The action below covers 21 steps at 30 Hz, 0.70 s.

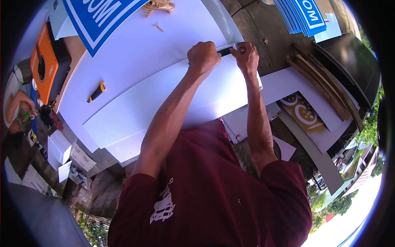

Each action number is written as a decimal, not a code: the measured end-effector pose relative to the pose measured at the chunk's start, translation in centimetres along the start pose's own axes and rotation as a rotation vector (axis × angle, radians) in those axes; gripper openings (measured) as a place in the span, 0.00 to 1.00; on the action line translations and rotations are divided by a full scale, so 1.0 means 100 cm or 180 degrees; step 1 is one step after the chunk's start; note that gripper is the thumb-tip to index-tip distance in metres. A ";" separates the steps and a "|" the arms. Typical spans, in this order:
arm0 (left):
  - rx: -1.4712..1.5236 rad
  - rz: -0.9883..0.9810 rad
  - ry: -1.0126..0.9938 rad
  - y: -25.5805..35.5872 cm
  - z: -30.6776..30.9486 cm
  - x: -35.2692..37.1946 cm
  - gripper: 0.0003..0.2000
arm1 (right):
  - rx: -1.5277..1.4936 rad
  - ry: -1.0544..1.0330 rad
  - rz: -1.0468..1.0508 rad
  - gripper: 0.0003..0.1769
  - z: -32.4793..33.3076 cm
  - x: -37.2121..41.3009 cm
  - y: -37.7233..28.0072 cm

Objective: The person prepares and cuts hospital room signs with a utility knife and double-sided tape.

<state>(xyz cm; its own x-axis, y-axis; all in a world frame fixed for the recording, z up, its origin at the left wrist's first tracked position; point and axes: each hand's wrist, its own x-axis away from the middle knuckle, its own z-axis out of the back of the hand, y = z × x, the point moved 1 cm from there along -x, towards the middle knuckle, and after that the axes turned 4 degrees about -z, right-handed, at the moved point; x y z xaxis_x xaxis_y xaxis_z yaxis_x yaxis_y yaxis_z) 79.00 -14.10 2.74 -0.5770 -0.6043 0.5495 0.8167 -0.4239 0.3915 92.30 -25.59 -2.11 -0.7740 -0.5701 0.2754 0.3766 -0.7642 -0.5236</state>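
My left hand [204,57] is closed, knuckles up, at the far edge of a long glossy white sheet [164,92]. A short dark bar [225,51] shows between my two hands, and its left end disappears into my left fist. My right hand [247,59] is closed too, thumb and fingers pinched around the bar's right end. What kind of tool the bar is cannot be made out. Right behind it runs a narrow pale strip [231,46]. The white sheet lies over a larger white board [135,61], its near edge close to my shirt.
A yellow-and-black utility knife [96,92] and crumpled brown paper [158,6] lie on the board. Blue signs stand top left [103,20] and stacked top right [302,16]. Wooden strips [321,86] lie at right. An orange case [45,64] and another person's arm [20,103] are at left.
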 end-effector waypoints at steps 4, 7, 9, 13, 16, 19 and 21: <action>0.0149 -0.0004 -0.0110 -0.002 0.001 0.005 0.14 | -0.0222 -0.0180 0.0003 0.28 -0.013 -0.002 0.009; 0.0079 0.0102 -0.0188 -0.005 0.003 0.012 0.14 | -0.0130 -0.0324 0.0046 0.30 -0.014 -0.001 0.004; 0.0032 0.0150 -0.0233 -0.011 0.000 0.020 0.14 | -0.0027 -0.0368 0.0119 0.32 -0.016 0.006 0.002; 0.0101 0.0078 -0.0066 -0.030 -0.008 0.031 0.10 | 0.0165 -0.0256 0.0174 0.37 -0.022 0.016 -0.007; 0.0107 -0.0102 0.0141 -0.036 -0.007 0.033 0.08 | 0.0199 -0.0094 0.0276 0.41 -0.027 0.013 -0.003; 0.0293 -0.0306 0.0263 -0.036 -0.005 0.029 0.07 | 0.0604 -0.0119 0.0118 0.39 -0.023 0.016 -0.014; 0.0356 -0.0458 0.0638 -0.038 -0.010 0.028 0.07 | 0.0863 0.0473 0.0447 0.42 -0.030 0.016 -0.018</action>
<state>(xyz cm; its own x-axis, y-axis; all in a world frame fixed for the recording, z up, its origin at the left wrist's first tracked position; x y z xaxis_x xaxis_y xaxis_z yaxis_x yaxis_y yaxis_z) 74.33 -14.81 2.08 -0.6659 -0.6693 0.3295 0.7144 -0.4448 0.5402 88.84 -24.22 -3.16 -0.7631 -0.6407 0.0848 0.5911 -0.7450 -0.3090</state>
